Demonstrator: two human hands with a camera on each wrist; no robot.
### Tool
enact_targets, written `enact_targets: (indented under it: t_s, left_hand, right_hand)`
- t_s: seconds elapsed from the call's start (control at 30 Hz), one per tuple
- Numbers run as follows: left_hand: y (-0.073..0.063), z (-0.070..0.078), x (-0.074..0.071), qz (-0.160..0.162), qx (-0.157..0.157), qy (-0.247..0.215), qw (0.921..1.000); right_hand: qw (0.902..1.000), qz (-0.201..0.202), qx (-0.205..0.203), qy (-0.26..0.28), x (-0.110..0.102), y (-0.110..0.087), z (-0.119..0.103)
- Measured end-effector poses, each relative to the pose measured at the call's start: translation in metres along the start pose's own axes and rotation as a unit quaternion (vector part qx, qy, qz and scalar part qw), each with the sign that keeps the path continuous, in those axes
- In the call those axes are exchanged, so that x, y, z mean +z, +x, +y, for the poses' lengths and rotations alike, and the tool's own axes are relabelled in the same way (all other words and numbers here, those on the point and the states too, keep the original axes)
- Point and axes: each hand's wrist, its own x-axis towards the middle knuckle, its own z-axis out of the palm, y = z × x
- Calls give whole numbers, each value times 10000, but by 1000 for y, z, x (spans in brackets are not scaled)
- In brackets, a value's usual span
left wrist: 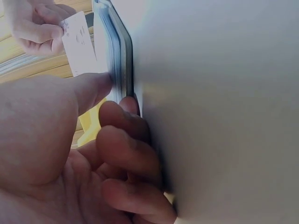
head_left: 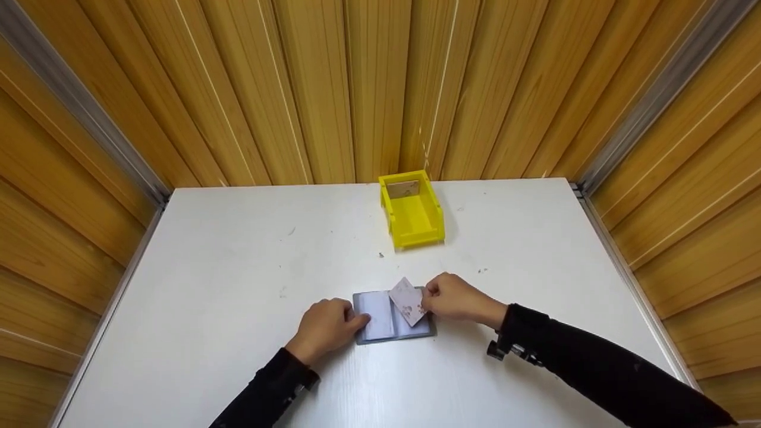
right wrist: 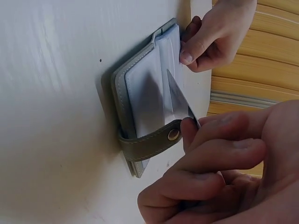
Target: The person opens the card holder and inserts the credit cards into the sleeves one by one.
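An open card holder (head_left: pixel 376 341) with a grey stitched cover and pale clear sleeves lies flat on the white table. My left hand (head_left: pixel 326 329) grips its left edge, thumb on top of the sleeves and fingers against the cover's side. Between thumb and fingers, my right hand (head_left: pixel 453 297) pinches a pale card (head_left: pixel 406 300) with small printed marks. The card is tilted above the right-hand sleeves (right wrist: pixel 145 93); whether its lower corner touches them I cannot tell. A strap (right wrist: pixel 152 143) with a metal snap (right wrist: pixel 173 134) stands out from the cover beside my right fingers.
Behind the card holder is a yellow open-front bin (head_left: pixel 414 217), with a patterned card-like piece (head_left: pixel 403 189) against its back wall. Wood-look panels (head_left: pixel 380 89) enclose the white table (head_left: pixel 238 249) at the back and both sides. Small dark specks mark the tabletop.
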Motion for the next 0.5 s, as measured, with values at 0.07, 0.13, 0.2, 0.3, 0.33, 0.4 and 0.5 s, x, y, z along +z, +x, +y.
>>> enact_targets:
  t_s: [0.07,0.13,0.2,0.3,0.33,0.4,0.5]
  left_hand:
    - [0,0,0,1,-1,14,10000]
    - [0,0,1,2,19,22,10000]
    - [1,-1,1,3,40,23,10000]
    - [1,-2,1,6,86,6,10000]
    - [1,-2,1,7,93,4,10000]
    - [2,-3,1,2,104,-6,9999]
    - [2,-3,1,-12,121,-20,9999]
  right_hand:
    - [10000,-16,72,37,1,0,1]
    - [9999,-50,125,58,2,-1,1]
    - [9998,-73,158,64,4,-1,1]
    - [9998,-110,146,68,6,0,1]
    - [9998,-132,145,74,6,0,1]
    - [9998,-170,128,63,8,1,1]
    - [9997,-214,113,50,9,1,2]
